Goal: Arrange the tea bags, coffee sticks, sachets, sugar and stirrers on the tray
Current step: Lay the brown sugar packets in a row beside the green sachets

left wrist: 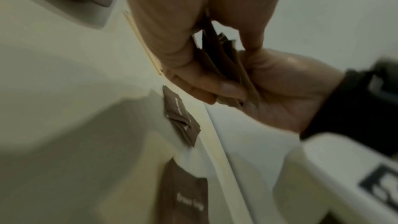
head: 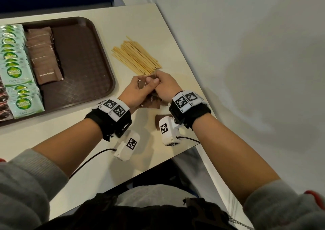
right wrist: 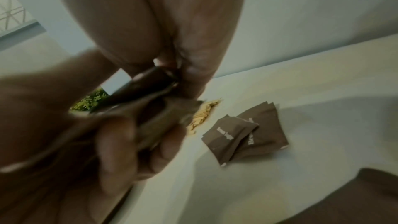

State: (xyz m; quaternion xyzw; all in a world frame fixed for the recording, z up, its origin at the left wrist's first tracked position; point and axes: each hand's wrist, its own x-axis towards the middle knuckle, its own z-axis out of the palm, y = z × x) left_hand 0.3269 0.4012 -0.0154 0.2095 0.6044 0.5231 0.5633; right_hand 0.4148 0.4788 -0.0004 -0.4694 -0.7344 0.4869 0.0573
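- Step in hand, as I judged it: gathering brown sugar packets (head: 143, 86) into one stack, off the tray (head: 84, 53).
- Left hand (head: 136, 90): fingers curled round the stack, held above the desk (head: 158, 27).
- Right hand (head: 166, 85): fingers pinching the same stack from the other side.
- Loose packets (right wrist: 245, 134): on the desk under the hands, near the edge.
- Stirrers (head: 137, 55): on the desk, beside the tray.
- Sugar row (head: 44, 53): on the tray, next to green sachets (head: 15, 67).
- Next move, I reckoned: square the stack, collect the loose packets, set all beside the row.
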